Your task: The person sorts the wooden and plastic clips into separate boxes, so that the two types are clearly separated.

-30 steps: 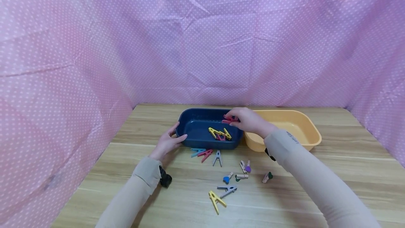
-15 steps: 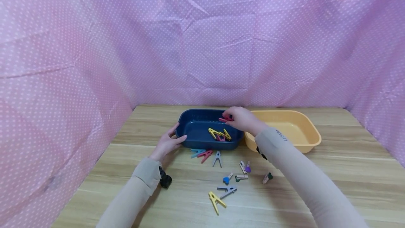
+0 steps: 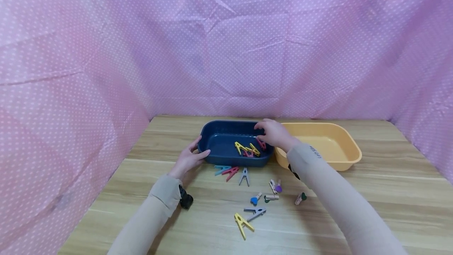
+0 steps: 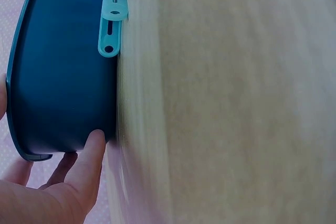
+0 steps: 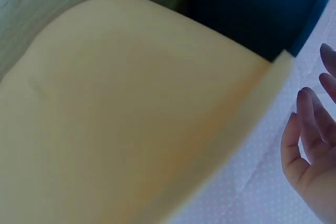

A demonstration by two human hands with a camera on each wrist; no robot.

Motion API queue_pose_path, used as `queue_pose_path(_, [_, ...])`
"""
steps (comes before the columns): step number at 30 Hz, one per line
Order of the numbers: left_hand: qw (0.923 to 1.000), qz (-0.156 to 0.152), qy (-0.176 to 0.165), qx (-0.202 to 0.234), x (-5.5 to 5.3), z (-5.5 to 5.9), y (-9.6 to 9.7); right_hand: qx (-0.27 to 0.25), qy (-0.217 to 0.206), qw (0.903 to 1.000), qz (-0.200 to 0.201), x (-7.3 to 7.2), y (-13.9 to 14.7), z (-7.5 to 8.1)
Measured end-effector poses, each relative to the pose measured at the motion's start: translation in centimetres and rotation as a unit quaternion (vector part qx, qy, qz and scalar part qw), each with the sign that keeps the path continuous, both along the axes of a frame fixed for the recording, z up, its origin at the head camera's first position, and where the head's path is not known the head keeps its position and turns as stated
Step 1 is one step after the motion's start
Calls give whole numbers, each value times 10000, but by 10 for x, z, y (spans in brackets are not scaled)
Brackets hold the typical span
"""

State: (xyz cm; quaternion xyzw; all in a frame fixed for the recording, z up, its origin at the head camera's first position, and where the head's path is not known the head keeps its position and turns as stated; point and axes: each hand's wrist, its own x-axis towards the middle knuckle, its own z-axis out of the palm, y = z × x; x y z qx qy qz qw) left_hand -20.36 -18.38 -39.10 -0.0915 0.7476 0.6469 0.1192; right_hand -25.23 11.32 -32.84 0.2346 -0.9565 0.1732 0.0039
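Our left hand (image 3: 186,162) touches the navy basin (image 3: 223,160), fingers extended
Our right hand (image 3: 277,134) gapes, gripping nothing; a low finger might knock the red clip (image 3: 262,144)

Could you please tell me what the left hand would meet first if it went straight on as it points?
Most likely the blue tray: the left hand touches its left end, so that wall would come first, though its exact heading in depth is hard to judge.
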Motion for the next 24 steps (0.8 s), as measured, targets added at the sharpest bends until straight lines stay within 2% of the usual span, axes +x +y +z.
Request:
queue_pose_path(12, [9999, -41, 135, -8, -1, -1, 1, -202, 45, 9996, 205, 8, 6, 9])
queue_pose_path(24, [9999, -33, 140, -95, -2, 0, 2, -203, 500, 9966, 623, 25, 10, 18])
